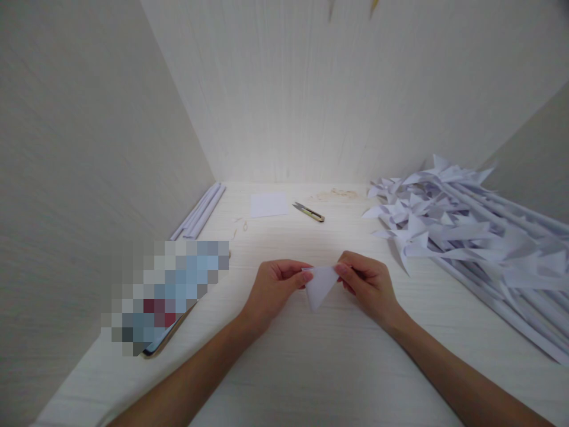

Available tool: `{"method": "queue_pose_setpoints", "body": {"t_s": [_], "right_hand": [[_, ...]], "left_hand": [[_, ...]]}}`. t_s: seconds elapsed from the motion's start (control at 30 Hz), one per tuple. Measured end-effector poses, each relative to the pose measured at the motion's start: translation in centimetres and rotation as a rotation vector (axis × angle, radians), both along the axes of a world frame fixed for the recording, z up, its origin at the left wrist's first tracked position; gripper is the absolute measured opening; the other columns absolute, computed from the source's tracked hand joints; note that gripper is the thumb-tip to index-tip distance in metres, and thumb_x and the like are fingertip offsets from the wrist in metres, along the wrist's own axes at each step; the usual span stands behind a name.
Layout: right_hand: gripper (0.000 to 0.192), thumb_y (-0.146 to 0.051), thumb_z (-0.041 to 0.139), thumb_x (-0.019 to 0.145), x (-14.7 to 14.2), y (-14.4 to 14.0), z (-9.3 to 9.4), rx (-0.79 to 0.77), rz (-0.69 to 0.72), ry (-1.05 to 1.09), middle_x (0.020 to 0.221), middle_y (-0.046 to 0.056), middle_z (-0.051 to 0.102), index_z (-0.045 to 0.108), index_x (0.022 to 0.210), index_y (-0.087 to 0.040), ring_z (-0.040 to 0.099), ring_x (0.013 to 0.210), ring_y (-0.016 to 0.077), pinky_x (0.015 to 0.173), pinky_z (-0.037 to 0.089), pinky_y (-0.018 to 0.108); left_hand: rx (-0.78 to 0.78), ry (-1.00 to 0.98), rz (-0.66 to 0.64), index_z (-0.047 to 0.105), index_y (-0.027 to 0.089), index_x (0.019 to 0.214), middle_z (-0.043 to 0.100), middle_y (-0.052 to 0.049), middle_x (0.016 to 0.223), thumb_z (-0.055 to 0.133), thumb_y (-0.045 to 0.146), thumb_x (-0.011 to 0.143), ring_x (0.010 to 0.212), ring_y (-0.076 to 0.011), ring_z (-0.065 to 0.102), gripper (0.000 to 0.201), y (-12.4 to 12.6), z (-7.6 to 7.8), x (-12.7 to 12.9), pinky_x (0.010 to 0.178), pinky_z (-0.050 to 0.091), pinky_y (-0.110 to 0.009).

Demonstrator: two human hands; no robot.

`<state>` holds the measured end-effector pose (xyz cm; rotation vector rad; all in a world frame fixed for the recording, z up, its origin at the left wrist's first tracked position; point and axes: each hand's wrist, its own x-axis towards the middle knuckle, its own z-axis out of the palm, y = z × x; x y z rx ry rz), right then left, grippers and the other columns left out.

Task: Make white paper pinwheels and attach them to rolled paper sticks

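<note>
So your left hand (274, 284) and right hand (367, 281) each pinch a top corner of a folded white paper triangle (320, 286), point hanging down just above the pale wood-grain table (311, 367). Farther back lie a flat paper square (269, 204) and small metal snips (308, 212). Spiky paper pinwheels (444, 219) pile up on your right, rolled paper tubes (200, 210) sit left.

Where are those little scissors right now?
The small scissors lie at the far middle of the table, beyond both hands, just right of a flat white paper square and left of the pile of paper pinwheels.
</note>
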<state>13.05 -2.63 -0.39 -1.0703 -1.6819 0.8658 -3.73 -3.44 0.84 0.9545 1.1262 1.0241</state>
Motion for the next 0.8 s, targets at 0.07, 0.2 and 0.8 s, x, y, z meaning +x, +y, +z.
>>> {"method": "queue_pose_setpoints", "body": {"t_s": [0.07,0.2,0.8], "right_hand": [[0.032,-0.032,0.050,0.079,0.0,0.0,-0.1,0.025,0.006,-0.007,0.045,-0.004,0.041,0.049,0.051,-0.017,0.035,0.040,0.0069,0.039,0.026,0.021],[0.031,-0.030,0.050,0.080,0.1,0.1,-0.1,0.046,0.020,-0.009,0.045,-0.004,0.041,0.051,0.052,-0.017,0.035,0.041,0.0071,0.040,0.026,0.022],[0.036,-0.028,0.045,0.084,0.6,-0.1,0.8,0.254,0.079,-0.239,0.050,-0.001,0.043,0.046,0.050,-0.018,0.040,0.046,0.0098,0.045,0.029,0.024]], "left_hand": [[0.009,0.012,0.000,0.070,0.014,0.065,0.069,-0.002,0.065,0.070,0.021,0.058,0.060,-0.0117,0.060,0.010,0.0,0.0,0.0,0.064,0.049,-0.025],[0.055,0.071,-0.005,0.070,0.015,0.066,0.069,-0.002,0.064,0.067,0.021,0.062,0.060,-0.0119,0.060,0.008,-0.1,-0.2,0.0,0.063,0.049,-0.024],[0.525,0.570,-0.182,0.053,0.017,0.060,0.061,-0.005,0.089,0.072,0.028,0.058,0.076,-0.0145,0.058,0.023,-0.2,0.6,-1.0,0.056,0.047,-0.021]]}}
